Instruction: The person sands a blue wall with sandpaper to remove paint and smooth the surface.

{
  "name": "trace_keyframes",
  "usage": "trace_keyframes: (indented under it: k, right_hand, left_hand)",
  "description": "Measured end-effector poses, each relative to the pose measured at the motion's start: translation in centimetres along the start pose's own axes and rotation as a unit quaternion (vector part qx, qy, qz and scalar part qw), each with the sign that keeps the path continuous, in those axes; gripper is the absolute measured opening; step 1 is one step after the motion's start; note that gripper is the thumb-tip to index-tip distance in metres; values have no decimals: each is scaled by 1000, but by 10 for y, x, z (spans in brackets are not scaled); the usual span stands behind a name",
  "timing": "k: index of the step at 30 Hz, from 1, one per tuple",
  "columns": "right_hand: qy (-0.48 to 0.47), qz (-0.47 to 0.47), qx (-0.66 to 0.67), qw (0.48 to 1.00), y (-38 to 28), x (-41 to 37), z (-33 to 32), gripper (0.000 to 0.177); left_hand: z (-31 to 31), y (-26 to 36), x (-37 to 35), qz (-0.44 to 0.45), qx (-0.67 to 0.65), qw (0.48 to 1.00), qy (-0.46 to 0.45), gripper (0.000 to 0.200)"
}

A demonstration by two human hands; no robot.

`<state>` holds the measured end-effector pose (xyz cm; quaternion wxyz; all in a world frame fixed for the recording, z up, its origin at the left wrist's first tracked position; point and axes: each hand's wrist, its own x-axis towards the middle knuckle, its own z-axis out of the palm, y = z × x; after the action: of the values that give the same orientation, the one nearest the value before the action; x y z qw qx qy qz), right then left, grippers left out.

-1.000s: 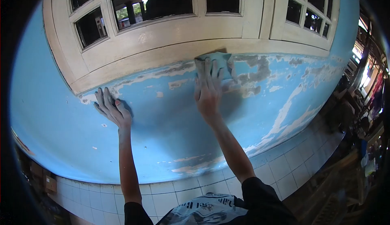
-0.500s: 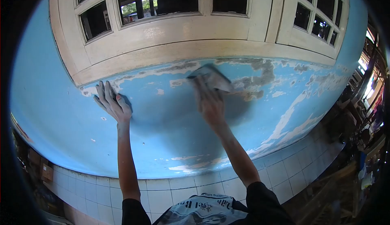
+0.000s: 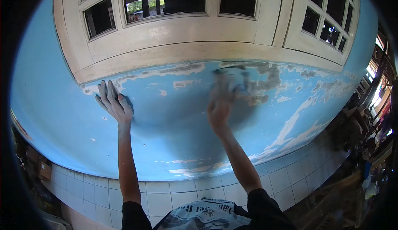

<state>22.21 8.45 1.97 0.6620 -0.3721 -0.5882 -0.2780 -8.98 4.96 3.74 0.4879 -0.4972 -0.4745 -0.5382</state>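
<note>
Right fingers [image 3: 222,84]: laid over a thin greyish sheet [image 3: 236,75], pointing up the wall. Both are smeared by blur, so can't tell if they grip its edge or only press on it. Sheet is at the blue wall [image 3: 166,105], just below the window frame [image 3: 166,52], near the middle of the view; its dark upper edge shows above the fingertips. Right hand [image 3: 219,105] is behind it, wrist lower down

Left fingers [image 3: 104,92]: released, slightly spread, nothing in them. Left hand [image 3: 116,107] is palm toward the wall, fingertips by the scraped paint under the frame's lower left corner, thumb apart from the fingers. The two hands are well apart

Wall around them: blue paint with pale and grey bare patches [image 3: 269,74] in a ragged band along the underside of the frame, densest right of the sheet. More pale streaks run down at the right and along the bottom edge. Soft shadow between and below the hands

Further out: cream frame with dark glass panes [image 3: 166,0] up top, white tiles [image 3: 182,199] below the wall, printed shirt [image 3: 207,213] with dark sleeves at the bottom. Cardboard box [image 3: 45,170] lower left, mixed clutter [image 3: 373,163] at the right side
</note>
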Motion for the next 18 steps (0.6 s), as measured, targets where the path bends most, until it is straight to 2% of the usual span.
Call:
trace_keyframes:
  k: [2,3,5,6,8,9,11,12,14,15,17,18]
  right_hand:
    - [-221,-121,33,967,-13,-17,-5,39]
    - [-220,-120,35,967,-10,-21,-2,39]
    - [-233,-50,89,967,-6,-14,2,38]
    - [-233,-53,89,967,-9,-13,6,38]
    - [-103,-9,-28,994,-46,14,1,38]
    - [-104,-6,-25,994,-48,8,7,38]
    - [-156,-127,62,978,-49,-4,15,37]
    - [-156,-126,62,978,-43,-7,16,37]
    - [-117,46,155,980,-34,6,14,36]
    - [-118,46,156,980,-39,5,14,36]
    - [-111,-31,26,993,-54,10,10,38]
    - [-111,-28,27,993,-46,0,17,38]
  left_hand:
    - [-2,0,0,-1,7,1000,-6,54]
    - [-3,0,0,0,9,1000,-7,54]
    - [-2,1,0,-3,10,1000,-9,54]
    - [0,3,0,-4,11,1000,-6,54]
    - [-1,2,0,-6,14,1000,-10,53]
    - [-2,0,1,-4,17,1000,-12,53]
    - [-2,1,0,4,8,1000,-10,52]
    - [-3,1,-1,4,8,1000,-11,52]
    - [-2,1,-1,2,1,1000,-13,50]
    - [-3,1,-1,2,3,1000,-13,50]
    - [-3,1,-1,5,-5,1000,-15,50]
    - [-4,0,-2,7,-3,1000,-17,50]
